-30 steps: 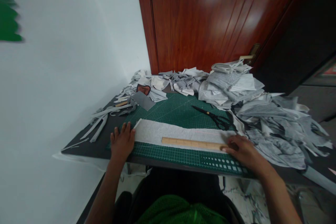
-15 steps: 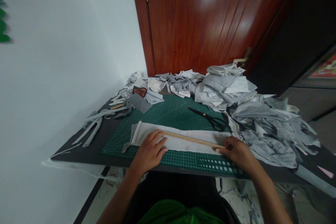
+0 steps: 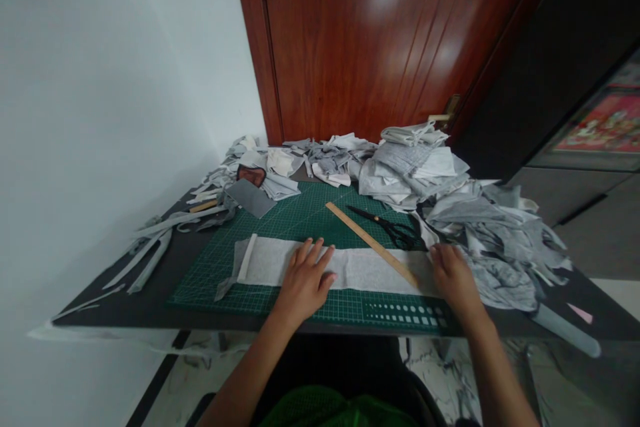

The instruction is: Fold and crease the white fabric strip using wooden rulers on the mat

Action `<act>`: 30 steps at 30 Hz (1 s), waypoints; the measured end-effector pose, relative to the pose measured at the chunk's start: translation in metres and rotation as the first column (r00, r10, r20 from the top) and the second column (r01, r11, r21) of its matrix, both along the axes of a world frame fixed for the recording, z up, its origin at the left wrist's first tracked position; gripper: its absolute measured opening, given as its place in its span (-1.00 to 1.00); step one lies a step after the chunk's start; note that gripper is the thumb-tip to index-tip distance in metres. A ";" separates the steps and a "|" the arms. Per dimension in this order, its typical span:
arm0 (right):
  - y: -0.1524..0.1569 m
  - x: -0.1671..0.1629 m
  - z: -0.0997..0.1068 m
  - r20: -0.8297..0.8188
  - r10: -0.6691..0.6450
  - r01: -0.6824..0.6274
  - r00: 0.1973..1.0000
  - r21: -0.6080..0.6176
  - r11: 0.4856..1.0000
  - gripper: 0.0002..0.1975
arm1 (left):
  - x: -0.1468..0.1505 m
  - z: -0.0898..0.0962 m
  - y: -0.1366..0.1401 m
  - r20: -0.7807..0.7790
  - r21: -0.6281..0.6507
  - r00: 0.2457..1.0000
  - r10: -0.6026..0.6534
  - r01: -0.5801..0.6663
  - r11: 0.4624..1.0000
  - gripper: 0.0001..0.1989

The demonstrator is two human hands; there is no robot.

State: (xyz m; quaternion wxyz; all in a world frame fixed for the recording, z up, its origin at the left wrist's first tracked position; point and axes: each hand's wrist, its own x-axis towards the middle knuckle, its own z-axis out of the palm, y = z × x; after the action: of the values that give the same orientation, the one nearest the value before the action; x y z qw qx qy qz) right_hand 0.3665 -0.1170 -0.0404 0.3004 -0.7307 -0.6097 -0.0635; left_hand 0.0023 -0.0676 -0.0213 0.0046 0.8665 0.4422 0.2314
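Note:
A long strip of pale grey-white fabric (image 3: pixel 367 270) lies across the green cutting mat (image 3: pixel 210 277), its left end folded or rolled into a narrow band. My left hand (image 3: pixel 306 280) rests flat on the strip with its fingers spread. Over the strip's right end lies my right hand (image 3: pixel 454 280), fingers stretched forward and its thumb hidden. Between the hands a wooden ruler (image 3: pixel 371 240) lies slantwise, its near end on the fabric and its far end on the mat. Black-handled scissors (image 3: pixel 387 221) lie just beyond the strip, right of the ruler.
Piles of grey and white cloth (image 3: pixel 415 167) stand at the back and right. Narrow fabric strips (image 3: pixel 155 257) and a flat grey piece (image 3: pixel 250 197) lie to the left. A white wall (image 3: pixel 125 113) and a reddish wooden door (image 3: pixel 340 47) border the table.
The ruler, held along the strip by my right hand before, now lies released and slanted away. My right hand has moved onto the strip's right end; my left hand has shifted slightly right along the fabric.

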 end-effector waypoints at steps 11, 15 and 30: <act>0.039 0.014 0.015 0.227 -0.075 0.106 0.971 -0.125 0.987 -0.61 | -0.001 0.002 -0.002 0.009 -0.049 1.000 -0.001 0.002 0.999 -0.66; 0.061 -0.010 0.022 0.086 0.176 -0.149 0.981 -0.256 0.955 -0.55 | -0.005 0.001 -0.003 0.031 -0.046 0.999 -0.019 0.020 0.999 -0.67; 0.059 -0.029 0.029 -0.499 -0.140 0.033 0.855 -0.218 0.975 -0.60 | -0.004 0.012 -0.009 0.031 -0.130 0.946 -0.323 0.324 0.937 -0.74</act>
State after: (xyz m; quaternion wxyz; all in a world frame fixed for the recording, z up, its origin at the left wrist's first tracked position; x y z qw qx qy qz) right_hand 0.3375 -0.0580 -0.0117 0.3727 -0.7746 -0.4778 0.1812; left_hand -0.0014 -0.0764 -0.0090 0.1028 0.9241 0.3081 0.2015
